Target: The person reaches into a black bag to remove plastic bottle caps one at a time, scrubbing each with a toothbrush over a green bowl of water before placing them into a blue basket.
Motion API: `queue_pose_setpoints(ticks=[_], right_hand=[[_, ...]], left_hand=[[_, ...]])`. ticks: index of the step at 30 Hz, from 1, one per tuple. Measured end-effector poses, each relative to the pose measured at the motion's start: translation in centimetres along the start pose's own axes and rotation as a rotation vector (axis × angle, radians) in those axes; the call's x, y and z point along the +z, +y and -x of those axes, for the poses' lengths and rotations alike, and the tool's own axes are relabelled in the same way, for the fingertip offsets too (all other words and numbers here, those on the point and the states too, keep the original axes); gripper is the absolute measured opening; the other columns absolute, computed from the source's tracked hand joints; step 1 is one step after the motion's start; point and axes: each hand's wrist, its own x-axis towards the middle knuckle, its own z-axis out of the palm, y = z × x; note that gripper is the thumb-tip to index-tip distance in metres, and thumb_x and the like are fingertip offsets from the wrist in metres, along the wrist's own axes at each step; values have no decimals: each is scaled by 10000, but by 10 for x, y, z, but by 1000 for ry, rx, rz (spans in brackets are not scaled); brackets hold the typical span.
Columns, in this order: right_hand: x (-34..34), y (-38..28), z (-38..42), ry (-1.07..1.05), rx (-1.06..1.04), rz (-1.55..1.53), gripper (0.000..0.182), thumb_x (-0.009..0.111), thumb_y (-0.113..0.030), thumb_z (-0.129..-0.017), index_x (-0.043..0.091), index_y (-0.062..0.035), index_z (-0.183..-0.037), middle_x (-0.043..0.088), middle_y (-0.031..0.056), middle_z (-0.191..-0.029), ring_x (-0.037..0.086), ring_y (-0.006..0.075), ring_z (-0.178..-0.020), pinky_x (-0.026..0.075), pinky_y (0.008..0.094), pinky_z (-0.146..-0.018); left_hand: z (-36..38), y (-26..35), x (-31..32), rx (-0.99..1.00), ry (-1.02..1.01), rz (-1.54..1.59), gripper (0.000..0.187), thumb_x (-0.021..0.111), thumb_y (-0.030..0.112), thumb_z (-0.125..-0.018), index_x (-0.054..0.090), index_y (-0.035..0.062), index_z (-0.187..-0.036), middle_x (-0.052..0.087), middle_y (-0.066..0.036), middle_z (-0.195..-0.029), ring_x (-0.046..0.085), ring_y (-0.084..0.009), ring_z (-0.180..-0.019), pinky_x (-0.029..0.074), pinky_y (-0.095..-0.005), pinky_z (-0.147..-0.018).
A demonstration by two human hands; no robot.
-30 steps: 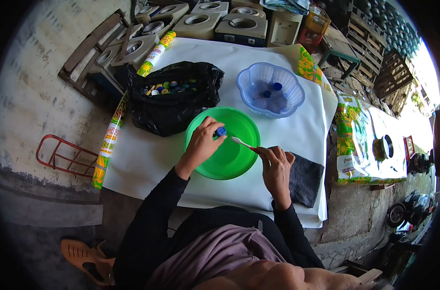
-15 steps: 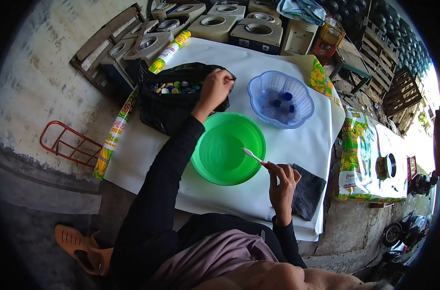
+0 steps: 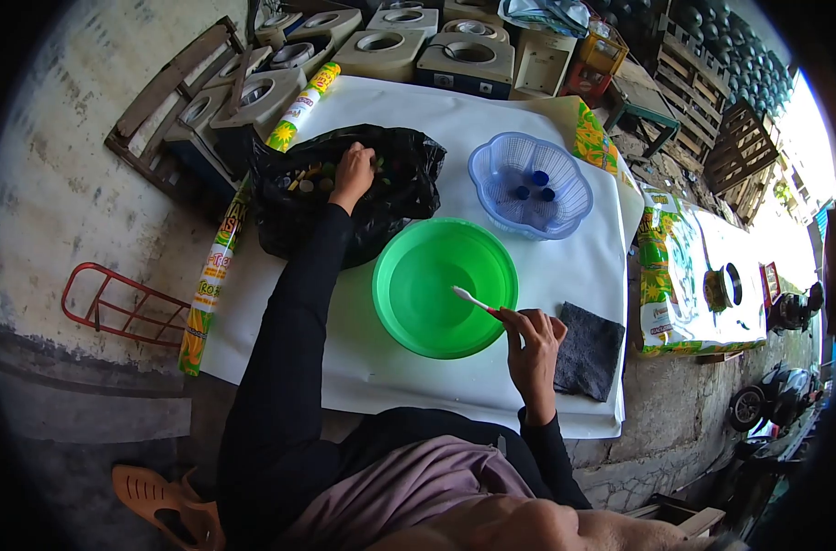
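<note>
In the head view, reaches with the left hand (image 3: 354,174) into the black plastic bag (image 3: 381,225) at the upper left of the frame, among loose caps (image 3: 306,185); too buried at the fingertips to tell whether clamped on one. Just right of centre, grips a toothbrush (image 3: 474,299) in the right hand (image 3: 533,335), well apart from the left, with the white head over the green basin (image 3: 390,326) in the middle of the frame. Right of upper centre, on the white-covered bench (image 3: 565,275), shows the blue basket (image 3: 491,207) with three dark blue caps (image 3: 539,177) inside. As for handling the caps, probably light, stiff and hard to break, but slippery if wet; best pinched across the sides between thumb and forefinger. As for the toothbrush, likely light too, firm along the handle and softer at the bristles; best held well back from the head.
</note>
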Motion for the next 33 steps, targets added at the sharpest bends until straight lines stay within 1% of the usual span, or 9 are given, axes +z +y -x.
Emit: queue_pose_setpoints(ticks=[3,6,9,12,16,21,23,27,33], right_hand=[[5,-11,-8,-13,-43,119,217,725,-118,-916,782,-171,-1118,669,5,-946,634,184,-928,360,413,-977],[14,-21,-25,-2,-92,183,239,701,-99,-901,795,-174,-1107,670,4,-957,637,181,-947,340,439,-1009],[24,-31,-41,-84,-152,253,253,631,-120,-922,778,-173,-1120,681,18,-1017,649,197,-988,335,437,-1034],[34,-23,-39,-186,-117,147,245,632,-119,-915,777,-168,-1106,692,25,-1024,651,204,-1004,339,432,-1009],[14,-38,-33,-53,99,48,191,648,-126,-967,770,-160,-1109,698,31,-979,664,214,-952,382,399,-925],[22,-48,-7,-19,173,-152,180,672,-158,-980,766,-179,-1133,703,29,-986,657,205,-917,380,371,-869],[23,-42,0,54,200,-26,181,672,-157,-983,768,-183,-1135,708,27,-1003,658,203,-927,380,364,-868],[29,-43,6,90,205,-117,179,666,-161,-989,776,-188,-1128,716,10,-998,656,194,-942,375,357,-878],[24,-38,4,91,175,-119,174,669,-175,-990,787,-198,-1116,715,-2,-982,644,166,-940,363,363,-898]], left_hand=[[4,20,-31,-6,19,217,243,849,80,-767,625,-9,-800,652,-191,-873,663,-394,-872,542,-480,-770],[18,47,-65,-100,-66,419,303,879,125,-803,607,-8,-810,688,-158,-912,696,-297,-822,565,-404,-742],[53,84,-84,-250,-169,1119,325,827,101,-903,554,-1,-1048,719,-112,-1055,699,-152,-992,590,-300,-829],[95,124,-107,-308,-401,1456,384,742,130,-978,538,-5,-1274,715,-133,-1153,696,-169,-1060,565,-289,-930],[149,146,-103,-446,-547,1600,294,614,188,-1065,613,3,-1294,699,-110,-1210,700,-196,-1084,562,-318,-993],[172,163,-100,-535,-635,1715,327,574,185,-1082,611,-22,-1332,683,-96,-1217,700,-201,-1102,580,-315,-1006],[173,163,-102,-578,-646,1733,317,582,161,-1075,625,-15,-1335,679,-87,-1233,699,-186,-1098,579,-307,-1005],[176,167,-107,-443,-657,1679,326,670,92,-1018,664,14,-1334,685,-75,-1205,675,-132,-1078,575,-289,-1004],[176,174,-111,-225,-599,1228,447,781,26,-902,671,47,-1335,687,-60,-1242,670,-144,-1115,582,-297,-1006]])
